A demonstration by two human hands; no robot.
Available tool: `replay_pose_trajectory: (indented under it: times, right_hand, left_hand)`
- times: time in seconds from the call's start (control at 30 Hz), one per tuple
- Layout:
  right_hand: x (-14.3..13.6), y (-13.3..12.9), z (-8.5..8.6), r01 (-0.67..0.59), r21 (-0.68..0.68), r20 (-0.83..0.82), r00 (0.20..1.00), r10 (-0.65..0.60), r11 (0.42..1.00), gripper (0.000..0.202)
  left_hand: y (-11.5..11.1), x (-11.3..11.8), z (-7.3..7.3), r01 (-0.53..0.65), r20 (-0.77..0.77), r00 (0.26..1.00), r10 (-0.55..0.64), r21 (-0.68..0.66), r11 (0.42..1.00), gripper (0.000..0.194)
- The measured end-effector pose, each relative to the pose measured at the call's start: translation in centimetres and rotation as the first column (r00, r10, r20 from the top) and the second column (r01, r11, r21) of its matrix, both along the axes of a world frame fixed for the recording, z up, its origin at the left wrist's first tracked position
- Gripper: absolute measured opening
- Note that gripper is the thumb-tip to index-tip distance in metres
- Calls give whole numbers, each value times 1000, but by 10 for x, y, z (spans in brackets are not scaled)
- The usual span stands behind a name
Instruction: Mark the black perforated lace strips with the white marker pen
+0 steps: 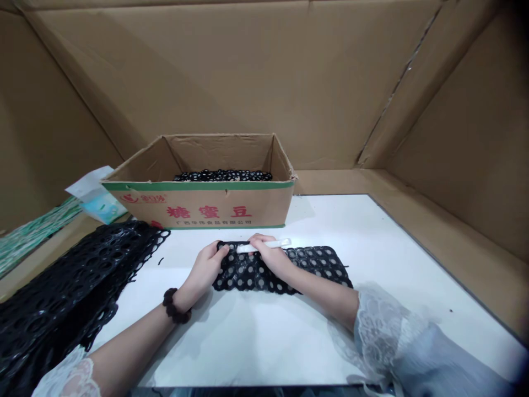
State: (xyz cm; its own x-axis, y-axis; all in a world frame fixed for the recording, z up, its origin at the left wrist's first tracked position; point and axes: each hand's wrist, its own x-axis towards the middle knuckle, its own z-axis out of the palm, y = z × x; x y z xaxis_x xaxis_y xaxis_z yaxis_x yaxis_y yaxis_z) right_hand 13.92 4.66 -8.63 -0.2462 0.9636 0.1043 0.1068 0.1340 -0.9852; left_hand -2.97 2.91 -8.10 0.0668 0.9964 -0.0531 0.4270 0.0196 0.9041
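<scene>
A black sheet (316, 262) with rows of pale round discs lies flat on the white table. At its left end my left hand (206, 271) is closed on the edge, thumb on top and some fingers hidden. My right hand (270, 258) grips a slim white pen-like tool (283, 242) over the upper left part of the sheet. The tool's left tip is near the sheet's top row, close to my left thumb. Whether it touches a disc I cannot tell.
Behind the sheet stands an open cardboard box (198, 207) with similar black pieces (223, 175) inside. At left lies a heap of black perforated sheets (66, 281), with a tissue packet (101, 201) and green-white strands (37, 231) beyond. Cardboard walls (231, 71) surround the white table (248, 342).
</scene>
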Motion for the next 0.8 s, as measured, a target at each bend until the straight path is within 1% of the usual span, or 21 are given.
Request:
replay_pose_trajectory:
  times: [0.1, 0.2, 0.27, 0.33, 0.37, 0.43, 0.5, 0.53, 0.6, 0.63, 0.7, 0.77, 0.8]
  right_hand:
    - [-1, 0, -1, -6, 6, 21, 1000, 6, 1000, 25]
    - [-1, 0, -1, -4, 15, 40, 999, 4, 1000, 26]
    - [-2, -3, 1, 8, 14, 52, 999, -9, 1000, 28]
    - [-4, -6, 2, 24, 41, 83, 996, -27, 999, 30]
    - [-6, -8, 2, 31, 79, 111, 993, -40, 996, 31]
    - [-9, -12, 2, 38, 198, 190, 979, -76, 979, 28]
    - [-10, -13, 2, 34, 312, 265, 957, -121, 949, 25]
    - [-10, -13, 2, 31, 344, 289, 948, -137, 938, 24]
    - [-7, -10, 3, 19, 349, 303, 944, -132, 937, 26]
    - [-4, -8, 4, 11, 324, 297, 948, -112, 946, 28]
    - [3, -4, 7, -21, 245, 287, 957, -51, 969, 32]
    - [12, 0, 10, -58, 178, 296, 955, 3, 982, 33]
    - [17, 1, 11, -74, 159, 308, 951, 22, 984, 32]
  left_hand:
    - [0, 1, 1, -18, -50, 999, 20, 39, 999, 24]
    - [-1, 1, 3, -10, -121, 992, 19, 74, 997, 25]
    - [-3, 2, 4, -4, -214, 976, 31, 125, 992, 25]
    - [-8, 5, 5, 7, -343, 937, 60, 191, 982, 23]
    - [-12, 7, 5, 21, -409, 910, 71, 217, 976, 22]
    - [-19, 12, 5, 64, -524, 848, 80, 251, 966, 19]
    - [-24, 16, 5, 106, -602, 794, 78, 264, 959, 18]
    - [-25, 17, 5, 119, -628, 775, 77, 264, 957, 18]
    - [-25, 18, 6, 118, -635, 770, 71, 250, 961, 19]
    - [-23, 17, 7, 110, -611, 790, 57, 233, 966, 19]
    - [-17, 14, 8, 106, -510, 860, 6, 191, 976, 21]
    - [-11, 11, 7, 135, -371, 926, -70, 154, 979, 24]
    - [-8, 11, 6, 157, -306, 946, -108, 141, 977, 25]
